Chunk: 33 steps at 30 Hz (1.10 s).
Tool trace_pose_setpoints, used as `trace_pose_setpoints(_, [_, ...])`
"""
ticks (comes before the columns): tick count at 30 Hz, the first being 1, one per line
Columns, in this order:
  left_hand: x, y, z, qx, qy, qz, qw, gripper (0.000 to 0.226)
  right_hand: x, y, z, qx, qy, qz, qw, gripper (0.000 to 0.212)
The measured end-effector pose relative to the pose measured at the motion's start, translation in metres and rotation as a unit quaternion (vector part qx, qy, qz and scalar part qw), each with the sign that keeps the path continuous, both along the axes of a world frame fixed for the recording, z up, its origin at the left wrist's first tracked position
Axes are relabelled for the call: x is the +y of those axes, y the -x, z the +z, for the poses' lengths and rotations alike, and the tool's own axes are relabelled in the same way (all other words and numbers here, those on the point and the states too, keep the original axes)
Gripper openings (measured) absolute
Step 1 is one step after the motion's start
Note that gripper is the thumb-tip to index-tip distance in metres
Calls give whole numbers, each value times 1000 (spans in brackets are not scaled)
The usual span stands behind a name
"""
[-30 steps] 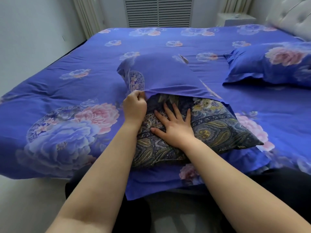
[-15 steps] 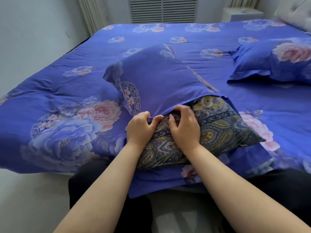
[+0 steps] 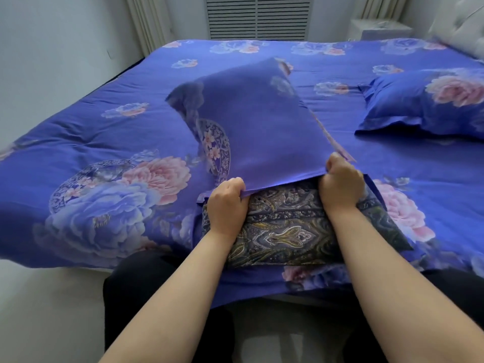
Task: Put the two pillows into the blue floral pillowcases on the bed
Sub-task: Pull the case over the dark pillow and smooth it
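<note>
Head view: left hand (image 3: pixel 227 204), right hand (image 3: pixel 340 183) pinch pillowcase (image 3: pixel 262 132) hem; pillow (image 3: pixel 285 231) long axis runs away from person.

A blue floral duvet (image 3: pixel 110 132) is spread across the bed, printed with large pink and pale-blue peonies; one big bloom cluster (image 3: pixel 110 205) is seen at near left. A slatted white vent panel (image 3: pixel 258 17) is set in the far wall beyond the foot of the cover. Pale pleated curtains (image 3: pixel 146 19) are hung to its left, and more are seen at upper right. A white bedside unit (image 3: pixel 379 28) is placed in the far right corner, something small on top, too blurred to identify. A tufted pale headboard (image 3: pixel 461 24) is seen at far right. A plain white wall (image 3: pixel 52 48) is seen along the left side. Pale floor (image 3: pixel 47 315) is visible below the bed edge.
</note>
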State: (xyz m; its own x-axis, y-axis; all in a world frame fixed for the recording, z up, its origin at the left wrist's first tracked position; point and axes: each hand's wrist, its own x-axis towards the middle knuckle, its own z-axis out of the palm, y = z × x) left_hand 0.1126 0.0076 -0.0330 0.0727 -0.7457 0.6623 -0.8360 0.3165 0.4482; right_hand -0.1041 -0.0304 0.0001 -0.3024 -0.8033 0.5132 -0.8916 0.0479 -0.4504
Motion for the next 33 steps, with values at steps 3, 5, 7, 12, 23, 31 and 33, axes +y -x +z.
trace_pose_setpoints(3, [4,0,-1,90,-60,56,993,19,10,9,-10,-67,-38,-21,997,29])
trace_pose_setpoints(5, [5,-5,-1,152,-102,98,978,27,9,14,-6,-43,-67,-13,997,46])
trace_pose_setpoints(7, [4,-13,-3,191,-143,133,962,23,5,19,-3,-22,-89,-3,996,45])
trace_pose_setpoints(12, [24,-25,1,195,-290,154,924,36,12,17,-4,26,-30,-4,999,32])
trace_pose_setpoints(23, [48,-47,2,435,-443,-23,783,50,101,-53,-43,268,-36,312,911,88])
trace_pose_setpoints(31, [50,-23,31,544,-324,-115,766,18,78,-52,-41,280,51,227,931,71])
trace_pose_setpoints(33, [50,-16,30,555,-277,-105,777,18,61,-46,-26,263,101,237,930,34])
